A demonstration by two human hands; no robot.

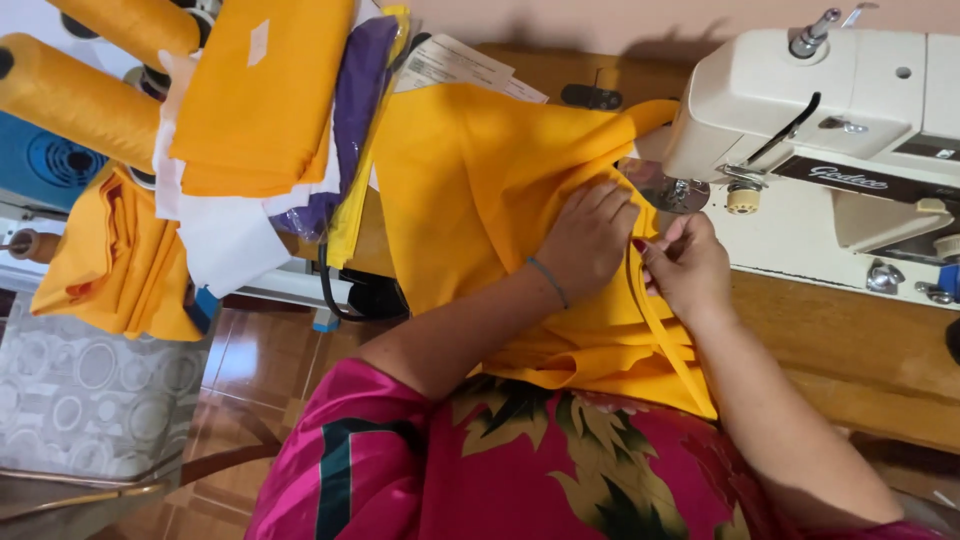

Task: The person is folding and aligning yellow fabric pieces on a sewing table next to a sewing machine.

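Note:
A large piece of yellow-orange fabric lies over the wooden table and hangs down toward my lap. My left hand presses flat on the fabric, fingers together, just in front of the sewing machine's presser foot. My right hand pinches the fabric's folded edge strip right beside the left hand, below the presser foot. The cream sewing machine stands at the right. A thin band sits on my left wrist.
Folded orange, white and purple cloth pieces are piled at the upper left, with orange fabric rolls beside them. Papers lie behind the fabric. The wooden table extends right. A patterned grey surface and tiled floor lie lower left.

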